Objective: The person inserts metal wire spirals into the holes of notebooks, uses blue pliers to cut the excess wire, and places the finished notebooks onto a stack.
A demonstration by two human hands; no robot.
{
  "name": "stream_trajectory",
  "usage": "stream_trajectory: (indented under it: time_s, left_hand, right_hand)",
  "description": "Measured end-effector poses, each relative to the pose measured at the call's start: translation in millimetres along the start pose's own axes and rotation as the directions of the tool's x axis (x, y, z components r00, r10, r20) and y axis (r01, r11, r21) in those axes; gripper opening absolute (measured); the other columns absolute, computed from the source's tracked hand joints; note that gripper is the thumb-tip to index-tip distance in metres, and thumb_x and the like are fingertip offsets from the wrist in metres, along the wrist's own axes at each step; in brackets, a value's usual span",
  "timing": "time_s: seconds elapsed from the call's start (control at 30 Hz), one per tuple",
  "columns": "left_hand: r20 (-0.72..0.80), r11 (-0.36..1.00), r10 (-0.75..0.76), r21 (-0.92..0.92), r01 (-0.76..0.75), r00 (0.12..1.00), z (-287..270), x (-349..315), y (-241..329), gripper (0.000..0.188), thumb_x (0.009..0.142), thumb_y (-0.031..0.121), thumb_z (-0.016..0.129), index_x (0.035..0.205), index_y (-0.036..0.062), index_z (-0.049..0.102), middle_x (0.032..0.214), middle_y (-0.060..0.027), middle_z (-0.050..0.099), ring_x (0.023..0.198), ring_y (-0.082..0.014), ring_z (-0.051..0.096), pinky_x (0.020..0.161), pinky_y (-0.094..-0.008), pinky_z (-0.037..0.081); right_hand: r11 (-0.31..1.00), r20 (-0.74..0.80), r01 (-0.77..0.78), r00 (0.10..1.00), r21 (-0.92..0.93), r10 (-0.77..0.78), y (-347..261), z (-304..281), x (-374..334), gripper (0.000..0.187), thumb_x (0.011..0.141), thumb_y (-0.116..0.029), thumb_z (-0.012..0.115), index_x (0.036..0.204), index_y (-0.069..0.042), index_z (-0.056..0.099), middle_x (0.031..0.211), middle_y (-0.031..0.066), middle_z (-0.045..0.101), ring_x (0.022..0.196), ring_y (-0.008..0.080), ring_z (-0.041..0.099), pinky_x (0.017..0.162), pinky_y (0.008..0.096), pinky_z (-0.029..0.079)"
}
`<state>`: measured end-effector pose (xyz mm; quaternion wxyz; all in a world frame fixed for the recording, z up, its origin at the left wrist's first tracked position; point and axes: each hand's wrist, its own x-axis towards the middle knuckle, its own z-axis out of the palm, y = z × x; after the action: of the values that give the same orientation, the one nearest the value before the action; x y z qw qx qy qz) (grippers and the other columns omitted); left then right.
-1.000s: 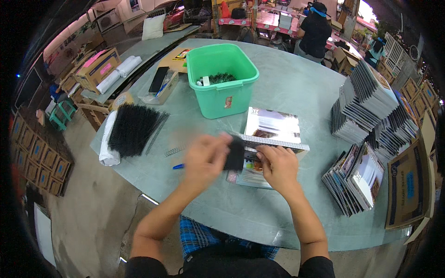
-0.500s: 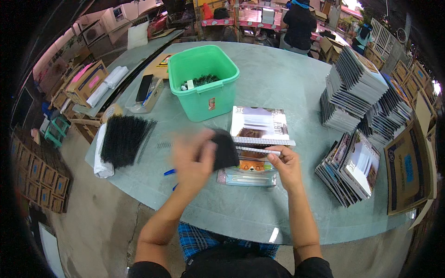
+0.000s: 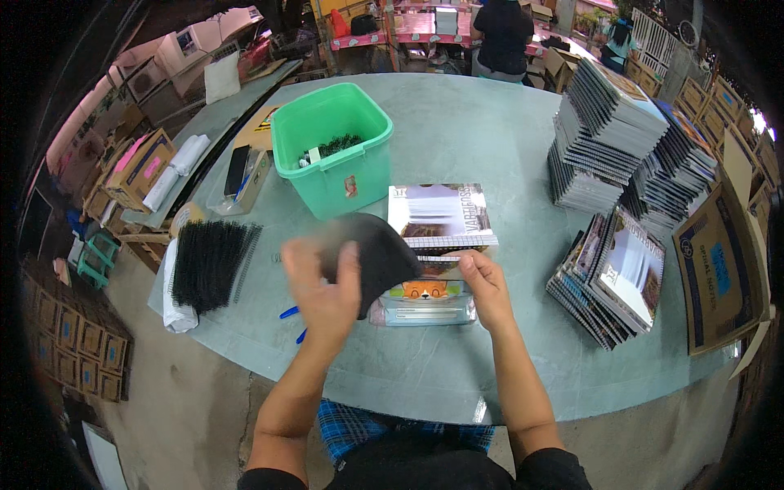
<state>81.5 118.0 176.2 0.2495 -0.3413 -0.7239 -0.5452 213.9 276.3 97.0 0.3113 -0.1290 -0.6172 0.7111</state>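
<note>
My left hand (image 3: 322,282), partly smeared by motion, grips a curved black sheet (image 3: 376,253), with the thumb on its near side. The sheet's right end meets the edge of a notebook (image 3: 437,265) with a row of holes. My right hand (image 3: 486,286) is closed on that notebook's right end, thumb on top. Just beyond lies an unbound-looking notebook with a white and brown photo cover (image 3: 437,211). Under and in front of the held one is a light-blue item with an orange cartoon animal face (image 3: 425,304); its kind is unclear.
A green bin (image 3: 331,175) holds black coils. Left of it lie a pile of black spiral coils (image 3: 211,265), a phone (image 3: 237,169) and blue pens (image 3: 290,312). Stacked spiral notebooks (image 3: 604,131), more notebooks (image 3: 621,273) and a cardboard box (image 3: 719,261) stand right.
The black sheet has swung up and left with my left hand and now shows more of its surface. My right hand keeps its grip. The whole view has shifted slightly.
</note>
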Motion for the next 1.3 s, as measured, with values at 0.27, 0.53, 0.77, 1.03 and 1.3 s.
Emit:
stream_trajectory:
  time_s: [0.27,0.53,0.77,1.03,1.3]
  left_hand:
    - [0.000,0.996,0.006,-0.093,-0.006,1.000,13,-4,9,0.020,0.074,0.007,0.066,0.094,0.0026,0.063,0.089,-0.0112,0.058,0.079,-0.0240,0.057,0.070,-0.0359,0.047]
    - [0.454,0.993,0.061,-0.116,-0.009,0.889,25,-19,20,0.023,0.078,0.008,0.064,0.100,0.0070,0.062,0.092,-0.0142,0.056,0.085,-0.0285,0.058,0.076,-0.0368,0.048]
    - [0.735,0.972,0.229,-0.137,-0.192,0.638,25,-113,-26,0.030,0.077,0.018,0.066,0.105,0.0071,0.062,0.095,-0.0137,0.059,0.088,-0.0293,0.057,0.076,-0.0375,0.045]
    - [0.667,0.869,0.281,0.129,-0.479,0.690,14,-24,-1,0.023,0.074,0.017,0.069,0.093,0.0057,0.061,0.090,-0.0101,0.059,0.084,-0.0273,0.053,0.071,-0.0380,0.039]
    - [0.627,0.892,0.389,-0.074,-0.446,0.675,27,-15,17,0.025,0.074,0.016,0.068,0.095,0.0039,0.061,0.091,-0.0110,0.059,0.089,-0.0277,0.053,0.074,-0.0368,0.041]
  right_hand:
    - [0.998,-0.009,-0.067,0.998,-0.010,0.067,-11,2,2,0.046,0.096,-0.036,0.042,0.103,0.004,0.063,0.098,0.0078,0.064,0.094,0.0137,0.054,0.086,0.0263,0.039]
    - [0.995,-0.049,-0.039,0.998,-0.087,0.035,-17,3,-4,0.047,0.094,-0.040,0.043,0.101,0.001,0.065,0.093,0.0052,0.064,0.082,0.0119,0.054,0.075,0.0253,0.041]
    - [0.990,0.053,0.038,0.998,-0.134,-0.032,-7,14,2,0.024,0.089,-0.020,0.059,0.095,0.002,0.064,0.091,0.0095,0.068,0.087,0.0123,0.060,0.080,0.0273,0.047]
    - [0.977,0.099,0.122,0.985,0.172,-0.141,-19,7,-6,0.026,0.081,0.004,0.061,0.107,0.002,0.057,0.108,0.0139,0.064,0.093,0.0170,0.062,0.084,0.0281,0.049]
    - [0.997,-0.056,0.078,0.995,-0.030,-0.080,5,-4,-8,0.017,0.079,-0.004,0.067,0.095,0.002,0.066,0.086,0.0058,0.067,0.079,0.0096,0.060,0.072,0.0253,0.049]
